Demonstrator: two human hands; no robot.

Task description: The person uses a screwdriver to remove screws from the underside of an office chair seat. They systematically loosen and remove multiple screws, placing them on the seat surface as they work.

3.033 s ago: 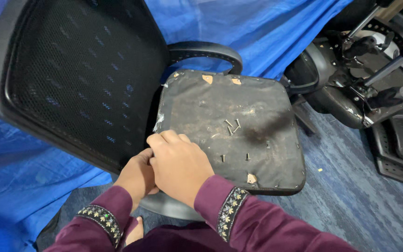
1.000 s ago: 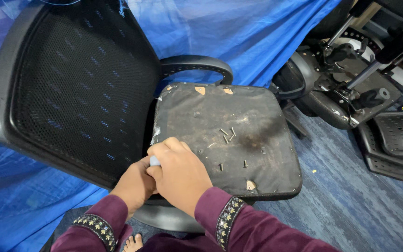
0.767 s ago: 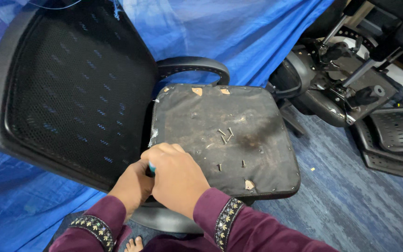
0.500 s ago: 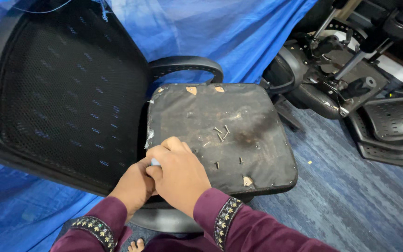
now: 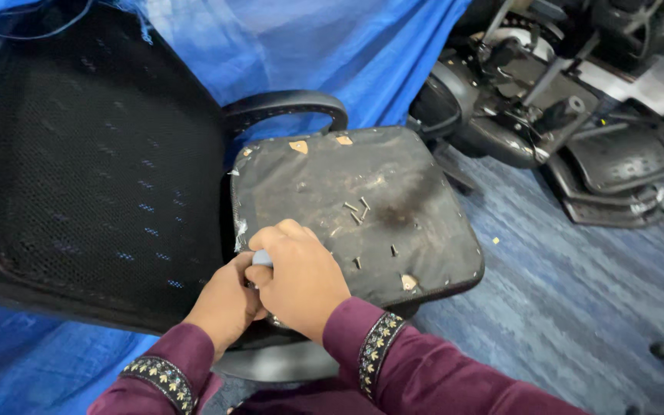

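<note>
An office chair lies tipped over with the worn black underside of its seat (image 5: 393, 184) facing up. Several loose screws (image 5: 357, 209) lie on that underside. My right hand (image 5: 301, 278) is closed around a small tool with a pale blue handle (image 5: 260, 260) at the seat's near left corner. My left hand (image 5: 224, 303) is pressed against the right hand from the left, at the seat's edge; what it grips is hidden. The black mesh backrest (image 5: 86, 177) stands to the left.
A black armrest loop (image 5: 286, 104) arches behind the seat. Blue tarpaulin (image 5: 332, 46) covers the back and left. Dismantled chair mechanisms and black parts (image 5: 547, 115) are piled at the upper right on blue-grey carpet (image 5: 578, 300).
The view has swung right and down, so chair and parts shifted left and up in frame. Both hands stay at the same seat corner; the blue handle shows between them.
</note>
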